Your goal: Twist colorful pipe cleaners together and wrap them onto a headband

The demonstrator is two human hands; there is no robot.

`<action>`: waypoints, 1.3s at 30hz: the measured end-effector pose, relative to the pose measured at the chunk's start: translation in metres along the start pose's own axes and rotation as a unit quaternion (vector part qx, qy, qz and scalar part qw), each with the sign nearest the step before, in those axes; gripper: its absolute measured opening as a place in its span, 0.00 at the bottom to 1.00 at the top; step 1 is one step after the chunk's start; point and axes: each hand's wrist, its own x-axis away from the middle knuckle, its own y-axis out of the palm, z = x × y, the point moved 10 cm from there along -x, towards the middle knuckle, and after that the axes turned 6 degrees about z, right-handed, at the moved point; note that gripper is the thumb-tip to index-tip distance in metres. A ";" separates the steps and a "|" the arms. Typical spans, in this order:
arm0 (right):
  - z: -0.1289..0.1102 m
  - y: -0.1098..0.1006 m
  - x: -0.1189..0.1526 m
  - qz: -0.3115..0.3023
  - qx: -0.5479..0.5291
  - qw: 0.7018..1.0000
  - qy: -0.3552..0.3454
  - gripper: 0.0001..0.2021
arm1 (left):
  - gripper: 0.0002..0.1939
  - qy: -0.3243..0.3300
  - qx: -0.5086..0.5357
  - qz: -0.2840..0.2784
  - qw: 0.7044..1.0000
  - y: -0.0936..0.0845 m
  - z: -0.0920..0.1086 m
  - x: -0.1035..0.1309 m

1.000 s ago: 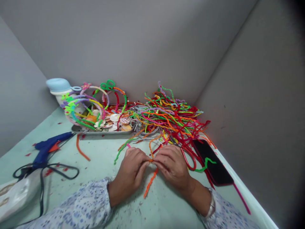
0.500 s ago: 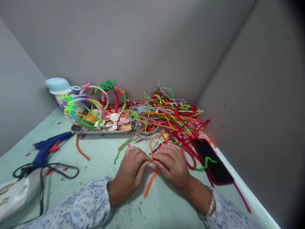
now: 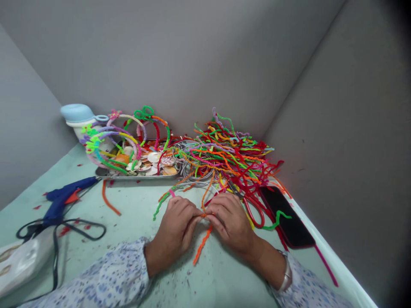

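Observation:
My left hand (image 3: 178, 226) and my right hand (image 3: 231, 222) meet near the table's middle, thumbs and forefingers pinching an orange pipe cleaner (image 3: 203, 244) between them. One end of it hangs down below the fingertips, and an orange length rises above them. Part of it is hidden by my fingers. A pink tip pokes out behind my left hand, and a green pipe cleaner (image 3: 161, 206) lies just beyond. Red-handled scissors (image 3: 255, 211) lie right beside my right hand.
Behind my hands is a heap of coloured pipe cleaners (image 3: 237, 158) with coiled wire. A metal tray (image 3: 138, 177) holds shells and decorated hoops, near a blue-lidded bottle (image 3: 78, 117). A blue glue gun (image 3: 61, 199) lies left, its cord looping. A phone (image 3: 289, 220) rests right.
The orange length above the fingertips shows more clearly, and my right-hand fingers have shifted slightly. Both hands keep the same pinch in nearly the same place.

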 end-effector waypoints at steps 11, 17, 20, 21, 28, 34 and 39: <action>0.010 0.009 0.003 -0.049 -0.064 0.996 0.032 0.03 | 0.08 0.019 -0.008 -0.015 1.000 0.002 0.005 0.001; 0.011 0.003 0.002 -0.026 -0.087 0.995 0.044 0.04 | 0.08 0.019 -0.003 -0.006 1.000 0.001 0.004 0.000; 0.011 0.007 0.002 -0.044 -0.093 0.993 0.060 0.04 | 0.08 0.021 -0.005 -0.009 1.000 0.001 0.005 0.000; 0.011 0.009 0.002 -0.050 -0.095 0.992 0.065 0.04 | 0.08 0.021 -0.005 -0.010 1.000 0.002 0.005 0.000; 0.013 0.012 0.002 -0.069 -0.104 0.990 0.071 0.05 | 0.07 0.024 -0.002 -0.017 1.000 0.004 0.005 0.001; 0.013 0.007 0.001 -0.043 -0.089 0.993 0.063 0.03 | 0.08 0.022 -0.004 -0.006 1.000 0.000 0.005 0.001; 0.011 0.012 0.000 -0.067 -0.129 0.986 0.079 0.05 | 0.07 0.022 0.000 -0.017 1.000 0.004 0.005 0.002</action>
